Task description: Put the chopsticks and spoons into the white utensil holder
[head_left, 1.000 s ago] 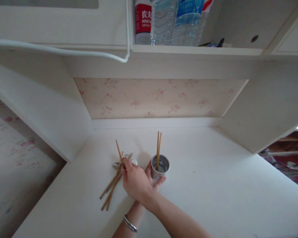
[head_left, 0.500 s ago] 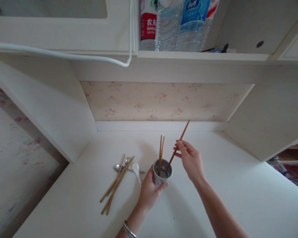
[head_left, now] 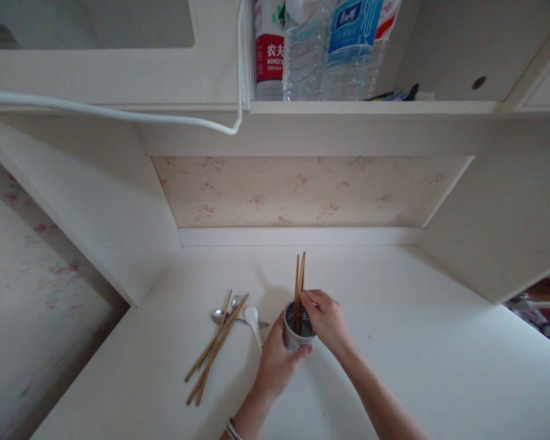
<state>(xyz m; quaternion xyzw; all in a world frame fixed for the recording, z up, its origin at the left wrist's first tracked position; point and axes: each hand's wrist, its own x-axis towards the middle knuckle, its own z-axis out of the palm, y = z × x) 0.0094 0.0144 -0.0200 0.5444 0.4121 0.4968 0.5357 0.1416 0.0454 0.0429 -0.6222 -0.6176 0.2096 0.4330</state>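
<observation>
My left hand (head_left: 277, 357) is wrapped round a grey metal cup (head_left: 292, 340) with small holes in its wall. Thin wooden chopsticks (head_left: 297, 281) stand upright in the cup, close together. At its right rim, my right hand (head_left: 324, 318) pinches a chopstick (head_left: 303, 269) that leans against the others, its lower end inside the cup. Left of the cup, several loose chopsticks (head_left: 211, 360) lie crossed on the white tabletop (head_left: 394, 366). Two metal spoons (head_left: 217, 316) and a white spoon (head_left: 252, 318) lie beside and partly under them.
Above the tabletop runs an open shelf (head_left: 394, 108) with several plastic bottles (head_left: 305, 61). A white cable (head_left: 165, 117) hangs below the cabinet at upper left. Side panels (head_left: 101, 195) and a flowered back wall (head_left: 302, 189) enclose the surface.
My right hand has moved left and down to the cup, bringing its slanted chopstick upright beside the others. My left hand still holds the cup. The view has shifted slightly.
</observation>
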